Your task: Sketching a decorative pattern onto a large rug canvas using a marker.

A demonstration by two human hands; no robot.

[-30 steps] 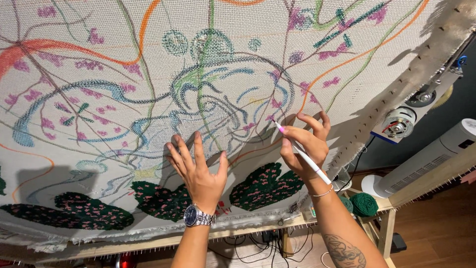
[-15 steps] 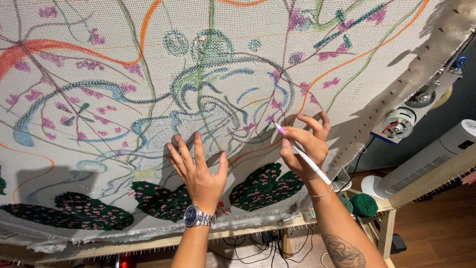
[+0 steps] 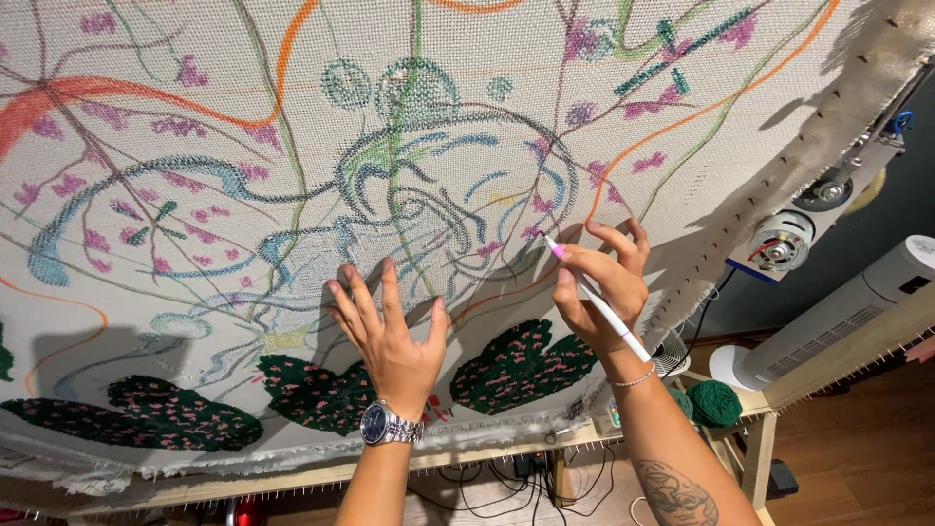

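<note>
right hand (image 3: 599,292): fingers pinching white marker (image 3: 596,300) | axis slanted, pink tip up-left on the stretched cloth (image 3: 195,244), tail down-right | left hand (image 3: 390,336): fingers spread, flat against cloth

One cloth (image 3: 195,244), one marker (image 3: 596,302), one watch (image 3: 378,424), one fan (image 3: 828,321), and two green yarn balls (image 3: 714,402), perhaps more hidden.
</note>
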